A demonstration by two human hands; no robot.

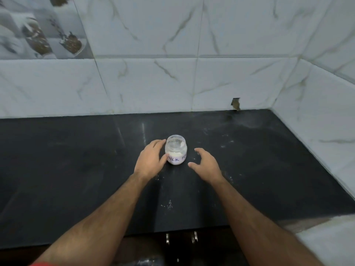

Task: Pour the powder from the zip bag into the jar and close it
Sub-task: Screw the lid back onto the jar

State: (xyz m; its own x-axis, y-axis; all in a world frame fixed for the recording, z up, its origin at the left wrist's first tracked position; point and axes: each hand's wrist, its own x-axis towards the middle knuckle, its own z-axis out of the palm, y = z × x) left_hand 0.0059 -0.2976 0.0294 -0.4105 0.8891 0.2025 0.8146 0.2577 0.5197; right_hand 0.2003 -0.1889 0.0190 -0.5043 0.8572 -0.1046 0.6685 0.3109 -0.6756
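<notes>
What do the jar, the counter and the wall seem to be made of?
Jar: clear plastic or glass, since white powder shows through; which one cannot be told. Counter: dark polished stone, probably granite, with faint reflections. Wall: glossy white tiles with marble-like veins and visible joints.

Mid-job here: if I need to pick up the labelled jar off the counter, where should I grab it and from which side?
Probably grip the jar round its wide belly, at the label band, coming in level from the near side. It stands upright on the counter; the top is narrower and smooth, so a top pinch could slip. The left hand already touches its left wall; the right hand is open and apart on the other side.
</notes>
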